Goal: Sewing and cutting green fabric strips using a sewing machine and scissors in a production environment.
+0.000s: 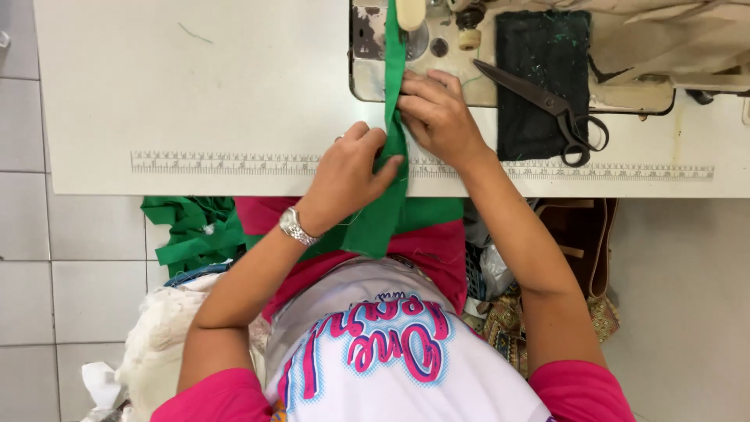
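A long strip of green fabric (393, 55) runs from my lap up over the white table's edge to the sewing machine (437, 47) at the top. My left hand (348, 173), with a silver watch on the wrist, pinches the strip near the table's front edge. My right hand (437, 113) presses flat on the strip's right side, just below the machine's bed, fingers closed against the cloth. The strip's upper end passes under the machine's presser area; the needle itself is hidden.
Black scissors (547, 105) lie on a dark cloth pad (539, 47) right of my right hand. A ruler strip (219, 162) is printed along the white table (195, 94). More green fabric (191, 230) is heaped at the left below the table, above a white bundle (160, 344).
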